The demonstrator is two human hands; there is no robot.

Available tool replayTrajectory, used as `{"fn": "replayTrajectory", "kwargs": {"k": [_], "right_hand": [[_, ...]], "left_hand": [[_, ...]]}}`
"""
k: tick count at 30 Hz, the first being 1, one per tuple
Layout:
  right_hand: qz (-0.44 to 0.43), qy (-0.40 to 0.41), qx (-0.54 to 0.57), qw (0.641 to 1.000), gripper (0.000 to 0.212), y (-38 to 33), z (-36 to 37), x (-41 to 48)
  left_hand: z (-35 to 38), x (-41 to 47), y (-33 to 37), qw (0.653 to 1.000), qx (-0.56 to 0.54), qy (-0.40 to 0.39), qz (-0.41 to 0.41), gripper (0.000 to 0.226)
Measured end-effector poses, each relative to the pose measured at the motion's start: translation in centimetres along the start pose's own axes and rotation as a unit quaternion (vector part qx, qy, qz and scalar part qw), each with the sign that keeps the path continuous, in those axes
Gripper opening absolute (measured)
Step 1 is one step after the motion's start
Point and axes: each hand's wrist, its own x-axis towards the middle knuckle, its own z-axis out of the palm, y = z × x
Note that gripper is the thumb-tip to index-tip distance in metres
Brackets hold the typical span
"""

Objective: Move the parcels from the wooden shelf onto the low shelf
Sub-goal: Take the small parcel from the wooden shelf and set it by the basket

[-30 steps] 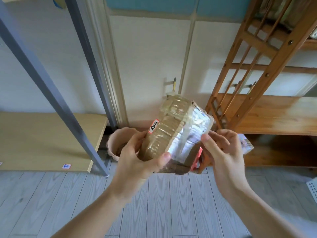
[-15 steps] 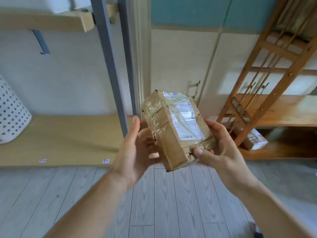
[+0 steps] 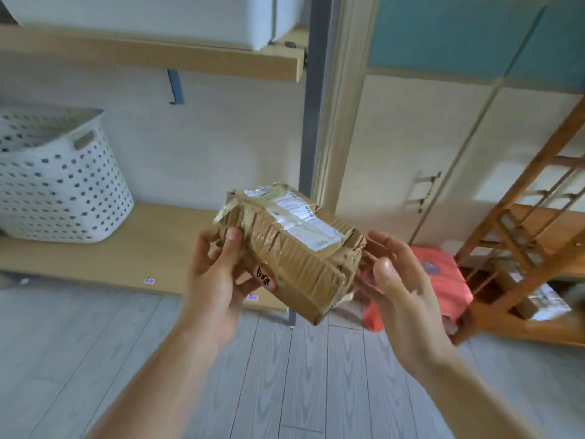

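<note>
Both hands, left (image 3: 218,280) and right (image 3: 395,280), reached forward and gripped the tilted cardboard parcel (image 3: 294,248) by its ends.

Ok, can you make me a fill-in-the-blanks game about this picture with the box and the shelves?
1. The brown parcel is held by ____ hands.
2. The white basket with holes stands on the low shelf at the ____ of the picture.
3. The label on top of the parcel is ____ in colour.
4. The red stool stands on the floor beside the ____ shelf.

Missing words: two; left; white; wooden
</note>
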Motion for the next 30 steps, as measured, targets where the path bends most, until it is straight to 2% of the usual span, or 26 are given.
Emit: {"fn": "replayTrajectory", "kwargs": {"k": [3, 7, 10, 12, 16, 20, 26, 30], "right_hand": [[0.003, -0.085, -0.077, 0.993, 0.108, 2.3, 2.8, 1.1], [0.007, -0.071, -0.095, 0.993, 0.101, 5.1, 5.8, 3.7], [0.024, -0.097, -0.111, 0.989, 0.100, 7.5, 8.2, 5.7], [0.036, -0.118, -0.128, 0.984, 0.099, 9.4, 10.4, 7.0], [0.045, -0.105, -0.264, 0.958, 0.100, 14.9, 15.4, 10.8], [0.092, -0.082, -0.370, 0.921, 0.120, 21.2, 20.4, 14.6], [0.137, -0.079, -0.390, 0.907, 0.103, 29.5, 26.6, 18.6], [0.153, -0.079, -0.393, 0.903, 0.096, 33.7, 28.5, 20.3]], "left_hand": [[-2.6, 1.4, 0.9, 1.000, 0.026, 0.007, 0.014, 0.016], [-6.3, 3.8, 1.9, 0.989, 0.148, -0.008, 0.025, 0.017], [-10.9, 6.3, 2.7, 0.950, 0.295, -0.043, 0.091, 0.030], [-14.3, 8.3, 2.9, 0.920, 0.365, -0.062, 0.127, 0.025], [-20.1, 13.7, 3.3, 0.889, 0.442, -0.025, 0.118, 0.026], [-24.8, 19.9, 2.6, 0.880, 0.466, 0.019, 0.089, 0.027], [-32.0, 27.6, 0.6, 0.834, 0.545, 0.065, 0.047, 0.042], [-35.1, 31.1, -1.0, 0.813, 0.577, 0.074, 0.030, 0.042]]}}
